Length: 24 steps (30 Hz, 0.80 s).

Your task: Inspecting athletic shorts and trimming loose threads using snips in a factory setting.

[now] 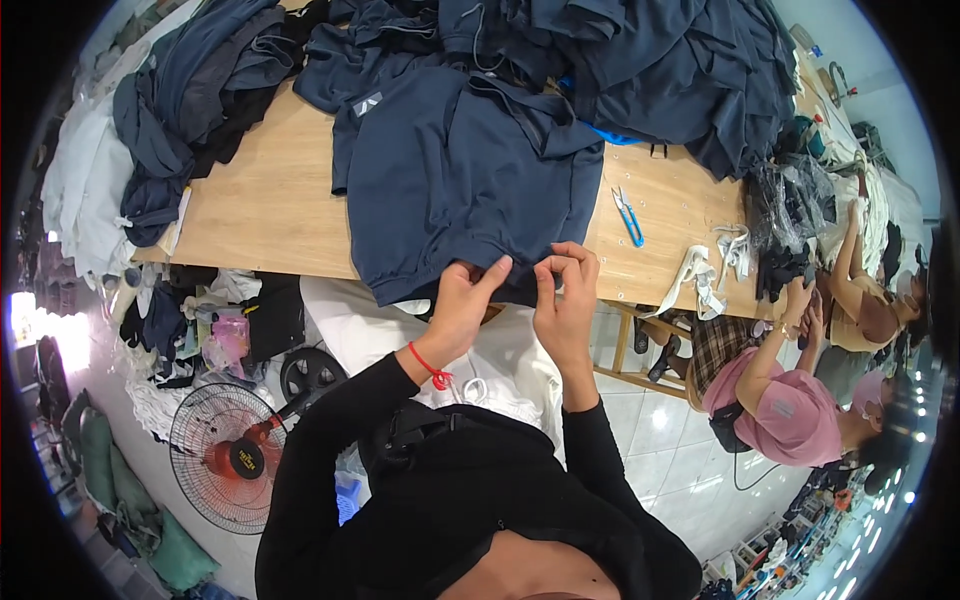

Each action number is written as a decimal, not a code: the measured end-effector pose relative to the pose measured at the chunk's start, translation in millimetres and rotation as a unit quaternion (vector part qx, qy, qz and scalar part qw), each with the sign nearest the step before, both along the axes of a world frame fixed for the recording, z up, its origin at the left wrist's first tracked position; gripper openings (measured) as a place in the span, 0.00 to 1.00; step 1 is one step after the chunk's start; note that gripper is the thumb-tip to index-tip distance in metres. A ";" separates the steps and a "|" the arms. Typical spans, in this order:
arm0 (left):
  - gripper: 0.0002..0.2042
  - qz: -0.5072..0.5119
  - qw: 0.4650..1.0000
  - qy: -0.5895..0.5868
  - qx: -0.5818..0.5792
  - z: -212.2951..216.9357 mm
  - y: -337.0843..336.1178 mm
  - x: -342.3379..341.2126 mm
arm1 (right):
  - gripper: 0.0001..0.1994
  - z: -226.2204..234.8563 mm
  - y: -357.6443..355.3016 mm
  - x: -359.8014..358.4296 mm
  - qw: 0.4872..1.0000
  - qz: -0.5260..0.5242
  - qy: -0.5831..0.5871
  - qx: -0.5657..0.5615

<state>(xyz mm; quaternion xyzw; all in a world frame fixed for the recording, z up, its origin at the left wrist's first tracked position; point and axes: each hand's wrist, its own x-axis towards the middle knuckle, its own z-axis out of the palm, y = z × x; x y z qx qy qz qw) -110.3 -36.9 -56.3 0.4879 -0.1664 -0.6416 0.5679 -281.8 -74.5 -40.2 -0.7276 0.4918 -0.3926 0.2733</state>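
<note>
A navy garment (470, 180) with a small pale print near its upper left lies spread over the table's front edge. Its gathered hem hangs toward me. My left hand (467, 302) pinches that hem between thumb and fingers, and a red cord circles the wrist. Close by on the right, my right hand (566, 300) grips the same hem with curled fingers. Small blue-handled thread snips (628, 217) lie on the wood right of the garment, touched by neither hand.
Piles of navy garments (680, 70) cover the table's (260, 190) far side. White fabric strips (697, 280) lie at right, near a black plastic bag (790, 205). Co-workers, one in a pink top (790, 405), work at far right. A floor fan (228, 455) stands left of me.
</note>
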 end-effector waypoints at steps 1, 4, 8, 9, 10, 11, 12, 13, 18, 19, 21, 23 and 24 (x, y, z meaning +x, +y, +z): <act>0.16 0.034 0.998 0.037 -0.039 5.2 -3.4 2.9 | 0.03 -3.4 -7.6 -6.3 0.999 -0.042 -0.014 -0.012; 0.21 0.076 0.986 0.107 -0.101 32.5 -4.5 18.9 | 0.09 -20.6 -57.6 -49.8 0.988 -0.151 0.005 -0.044; 0.20 0.051 0.986 0.084 -0.131 75.9 4.5 45.0 | 0.16 -68.6 -118.6 -103.3 0.911 -0.247 0.303 -0.130; 0.20 0.043 0.982 0.097 -0.155 83.6 4.9 50.6 | 0.16 -80.8 -121.1 -111.3 0.909 -0.227 0.305 -0.174; 0.20 0.040 0.986 0.090 -0.137 90.1 6.6 54.9 | 0.16 -90.3 -120.6 -118.9 0.906 -0.217 0.317 -0.177; 0.20 0.038 0.986 0.095 -0.131 95.2 8.8 58.2 | 0.16 -97.7 -119.8 -123.4 0.905 -0.212 0.334 -0.158; 0.21 0.037 0.986 0.104 -0.124 99.0 10.8 60.1 | 0.15 -102.9 -118.4 -125.2 0.902 -0.200 0.349 -0.154; 0.21 0.037 0.987 0.105 -0.118 101.5 11.8 61.2 | 0.14 -104.8 -115.6 -125.6 0.900 -0.197 0.369 -0.125; 0.15 0.058 0.985 0.132 -0.093 105.8 12.7 60.9 | 0.08 -70.5 -100.0 -109.7 0.952 -0.230 0.199 -0.024; 0.15 0.056 0.985 0.131 -0.098 106.3 12.7 60.4 | 0.09 -57.3 -93.7 -103.6 0.979 -0.193 0.058 0.010; 0.15 0.056 0.985 0.127 -0.101 108.0 13.5 59.4 | 0.11 -29.2 -70.7 -85.1 0.945 -0.168 -0.223 0.168; 0.15 0.055 0.985 0.126 -0.104 109.4 13.7 57.5 | 0.13 4.3 -43.8 -68.4 0.940 -0.071 -0.278 0.184; 0.15 0.054 0.985 0.125 -0.103 109.7 13.4 56.4 | 0.15 19.0 -30.1 -57.9 0.930 -0.013 -0.315 0.191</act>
